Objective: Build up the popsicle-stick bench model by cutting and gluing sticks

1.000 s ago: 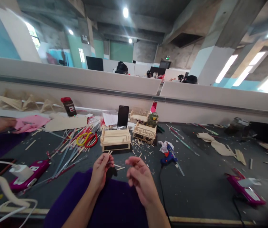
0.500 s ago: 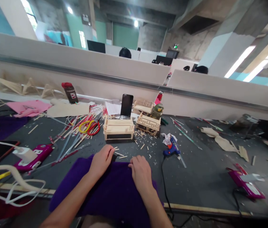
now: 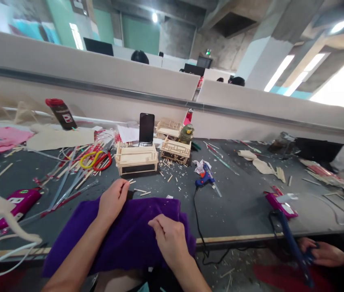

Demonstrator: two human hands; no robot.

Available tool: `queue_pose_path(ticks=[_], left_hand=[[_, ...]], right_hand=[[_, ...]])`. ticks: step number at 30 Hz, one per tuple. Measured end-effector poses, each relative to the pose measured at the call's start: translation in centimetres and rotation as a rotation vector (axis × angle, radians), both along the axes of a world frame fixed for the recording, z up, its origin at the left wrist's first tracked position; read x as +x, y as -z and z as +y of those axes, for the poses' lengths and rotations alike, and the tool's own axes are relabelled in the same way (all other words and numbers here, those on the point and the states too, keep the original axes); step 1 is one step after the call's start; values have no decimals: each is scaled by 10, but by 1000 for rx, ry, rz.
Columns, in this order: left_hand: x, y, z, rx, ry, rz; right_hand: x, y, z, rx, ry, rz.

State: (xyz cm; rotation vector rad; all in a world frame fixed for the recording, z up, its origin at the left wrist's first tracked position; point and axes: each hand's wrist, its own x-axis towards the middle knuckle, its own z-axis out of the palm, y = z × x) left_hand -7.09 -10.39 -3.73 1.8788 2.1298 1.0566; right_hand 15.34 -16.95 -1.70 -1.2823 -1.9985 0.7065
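A purple cloth point(image 3: 132, 237) lies over the table's near edge in front of me. My left hand point(image 3: 112, 200) rests on its far edge, fingers curled, its fingertips pinching something small that I cannot make out. My right hand point(image 3: 167, 235) lies on the cloth nearer to me, fingers curled and pinching the fabric. Beyond the cloth lie short wooden sticks point(image 3: 141, 191), and a stick-built wooden box point(image 3: 136, 159) with a black phone point(image 3: 146, 128) propped upright behind it.
A blue glue gun point(image 3: 204, 179) with a black cord lies to the right. Yellow and red scissors point(image 3: 95, 159) sit in a heap of sticks at left. Pink devices point(image 3: 16, 201) point(image 3: 279, 203) lie at both sides. Another person's hand point(image 3: 324, 253) shows at lower right.
My hands dropped from mid-air onto the purple cloth. My right hand drew back toward me along the cloth. The view swung to the right.
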Motion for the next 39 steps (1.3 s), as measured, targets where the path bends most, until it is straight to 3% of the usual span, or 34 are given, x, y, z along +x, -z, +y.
queue_pose_path(ticks=[8, 18, 27, 34, 39], left_hand=[[-2, -4, -3, 53, 21, -61], [-3, -2, -4, 119, 105, -100], [-2, -5, -7, 129, 112, -142], [-3, -1, -7, 53, 111, -268], [-1, -1, -6, 52, 114, -442]], right_hand=[[-32, -2, -3, 75, -88, 33], [-57, 2, -4, 54, -185, -57], [-63, 11, 1, 67, -185, -90], [-62, 5, 11, 11, -130, 152], [-63, -3, 30, 71, -31, -59]])
